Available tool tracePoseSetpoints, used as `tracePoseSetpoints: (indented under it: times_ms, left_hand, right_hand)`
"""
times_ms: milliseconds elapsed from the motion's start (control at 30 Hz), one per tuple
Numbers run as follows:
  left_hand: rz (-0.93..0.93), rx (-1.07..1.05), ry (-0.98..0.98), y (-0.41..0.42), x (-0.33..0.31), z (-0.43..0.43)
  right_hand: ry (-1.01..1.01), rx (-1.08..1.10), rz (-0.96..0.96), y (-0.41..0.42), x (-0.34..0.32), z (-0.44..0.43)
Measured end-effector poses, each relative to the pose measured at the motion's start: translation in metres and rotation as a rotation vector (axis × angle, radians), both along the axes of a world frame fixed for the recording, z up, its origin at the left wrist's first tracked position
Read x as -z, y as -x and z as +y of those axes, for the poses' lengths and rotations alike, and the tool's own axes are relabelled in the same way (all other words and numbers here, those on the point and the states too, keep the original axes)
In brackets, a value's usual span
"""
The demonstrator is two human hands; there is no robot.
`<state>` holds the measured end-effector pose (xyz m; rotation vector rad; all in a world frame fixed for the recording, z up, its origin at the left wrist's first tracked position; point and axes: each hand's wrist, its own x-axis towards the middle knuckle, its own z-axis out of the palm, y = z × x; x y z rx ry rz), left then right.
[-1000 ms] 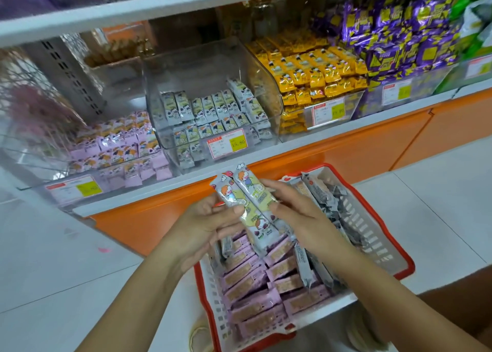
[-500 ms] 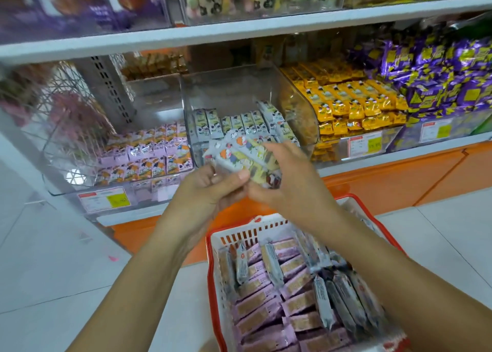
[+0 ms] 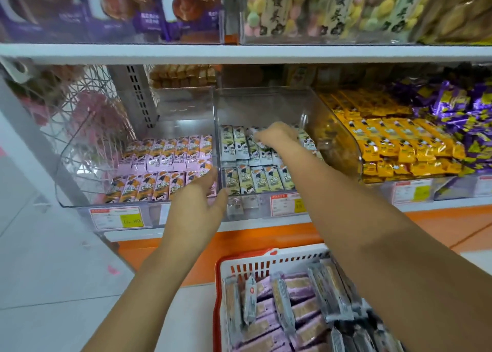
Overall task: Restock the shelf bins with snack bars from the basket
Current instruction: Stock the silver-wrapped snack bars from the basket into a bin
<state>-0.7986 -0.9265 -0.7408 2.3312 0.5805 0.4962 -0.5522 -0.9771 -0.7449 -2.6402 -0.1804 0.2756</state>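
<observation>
Snack bars (image 3: pixel 255 149) in pale green wrappers lie in rows inside the middle clear bin (image 3: pixel 266 104), and the right hand (image 3: pixel 275 136) reaches deep into it, fingers curled down onto the back row; whether it pinches a bar or only presses on the pile cannot be told. The left hand (image 3: pixel 202 192) rests against the front corner of that bin, fingers spread loosely, holding nothing. The wrappers are glossy foil, flat and oblong, printed with a cartoon figure. The front row shows five bars side by side. Just left, a second clear bin (image 3: pixel 80 149) holds pink bars (image 3: pixel 170 154) in two rows. To the right sit yellow bars (image 3: pixel 394 141) and purple packets (image 3: pixel 466 117). Three price labels (image 3: pixel 119 217) show along the white shelf (image 3: pixel 239 51) edge. Below the arms stands a white slotted plastic basket (image 3: pixel 266 265) with a red rim, holding lilac bars (image 3: pixel 300 298) and several grey packets (image 3: pixel 330 290) on top.
</observation>
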Motion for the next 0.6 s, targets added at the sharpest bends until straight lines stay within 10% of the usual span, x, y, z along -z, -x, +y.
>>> tracePoseSetpoints:
  times_ms: [367,600]
  left_hand:
    - [-0.069,0.087,-0.107,0.004,0.010,-0.005]
    - [-0.282,0.193,-0.189,0.038,0.000,-0.023]
  right_hand:
    - [-0.022,-0.151,-0.008,0.014,-0.003,-0.009]
    - [-0.490,-0.294,-0.643,0.111,0.001,-0.079]
